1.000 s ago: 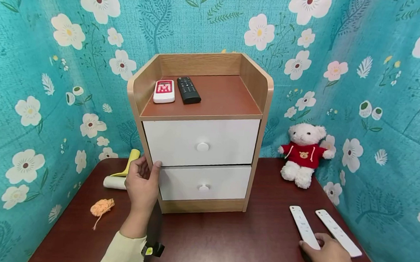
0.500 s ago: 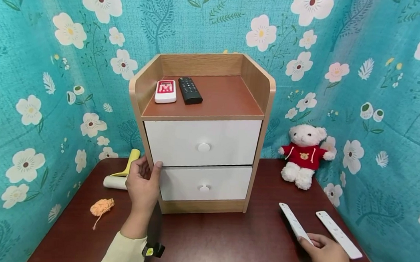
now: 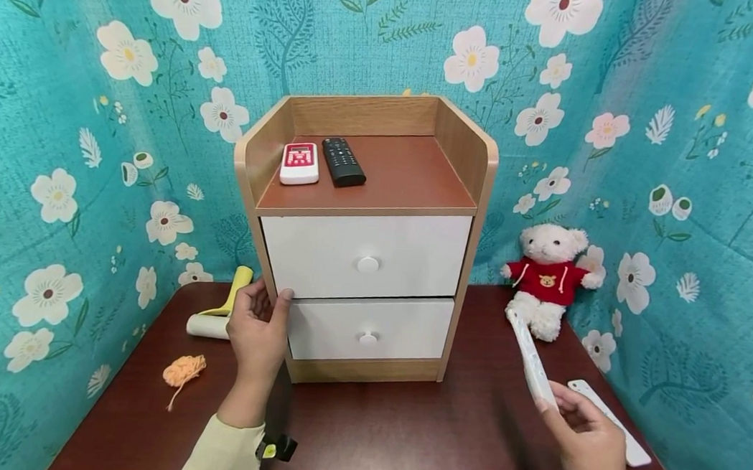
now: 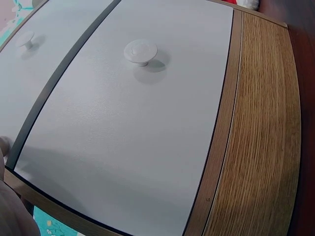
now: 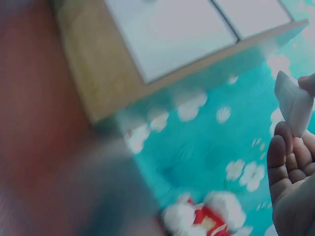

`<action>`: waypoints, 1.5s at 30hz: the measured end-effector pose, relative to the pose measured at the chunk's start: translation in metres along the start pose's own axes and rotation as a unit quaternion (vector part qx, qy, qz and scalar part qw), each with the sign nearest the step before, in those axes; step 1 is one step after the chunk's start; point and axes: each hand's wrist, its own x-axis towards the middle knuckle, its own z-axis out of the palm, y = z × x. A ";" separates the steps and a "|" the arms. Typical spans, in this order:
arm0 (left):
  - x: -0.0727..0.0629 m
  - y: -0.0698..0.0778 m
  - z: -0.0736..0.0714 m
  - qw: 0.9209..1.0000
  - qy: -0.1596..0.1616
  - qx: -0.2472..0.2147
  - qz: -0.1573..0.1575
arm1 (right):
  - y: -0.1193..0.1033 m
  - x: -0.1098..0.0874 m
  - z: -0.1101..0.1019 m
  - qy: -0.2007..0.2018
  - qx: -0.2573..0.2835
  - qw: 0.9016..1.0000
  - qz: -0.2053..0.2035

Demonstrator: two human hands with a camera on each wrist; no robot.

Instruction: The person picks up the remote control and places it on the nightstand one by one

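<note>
A small wooden cabinet (image 3: 406, 172) with two white drawers, both closed, stands in the middle of the table. My left hand (image 3: 259, 336) holds its left side edge, thumb at the front near the gap between the drawers. The lower drawer's round knob (image 4: 140, 50) fills part of the left wrist view. On the right, my right hand (image 3: 587, 438) pinches the near end of a long white remote control (image 3: 531, 359), raised and tilted with its far end upward. In the right wrist view the remote control (image 5: 294, 103) appears nearly edge-on between thumb and fingers.
A second white remote control (image 3: 623, 433) lies by the right hand. Behind sits a white teddy bear (image 3: 547, 278) in red. On the cabinet lie a red-and-white calculator-like device (image 3: 299, 164) and a black remote (image 3: 343, 162). Left are a yellow-handled lint roller (image 3: 236, 291) and orange yarn (image 3: 183, 370).
My right hand has lifted the nearer white remote control off the table and tipped its far end up toward the bear. The left hand has stayed at the cabinet's edge.
</note>
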 end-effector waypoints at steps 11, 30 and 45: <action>-0.001 0.004 -0.002 1.000 0.010 0.020 0.001 | -0.128 -0.009 0.023 -0.013 0.239 0.968 -0.075; -0.005 0.006 0.000 0.999 0.004 0.021 -0.025 | -0.306 0.046 0.104 -0.024 0.035 0.944 -0.327; -0.005 0.006 0.001 1.000 0.010 0.023 -0.019 | -0.372 0.110 0.155 -0.113 -0.233 0.941 -0.216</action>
